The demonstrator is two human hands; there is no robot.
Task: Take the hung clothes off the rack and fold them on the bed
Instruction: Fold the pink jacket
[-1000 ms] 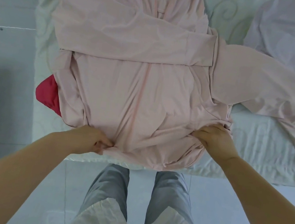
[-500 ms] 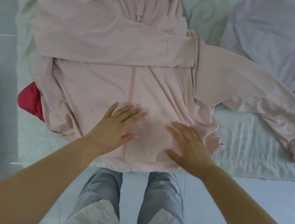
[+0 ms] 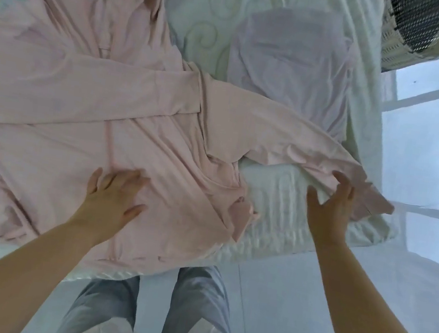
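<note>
The pink jacket [image 3: 110, 94] lay on the bed [image 3: 278, 202], hem at the near edge; left hand [image 3: 112, 196] pressed it flat-fingered; right hand [image 3: 330, 210], spread and gripping nothing, touched the sleeve [image 3: 287, 139] by the corner

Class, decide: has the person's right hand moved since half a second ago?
Yes. The right hand has left the front of the pink jacket and gone right, to the outstretched sleeve near its cuff.

soft, even daylight, bright on the pale floor [image 3: 423, 155] at right; faint shadows, slight motion blur throughout, and wide-angle bending toward the frame edges.
</note>
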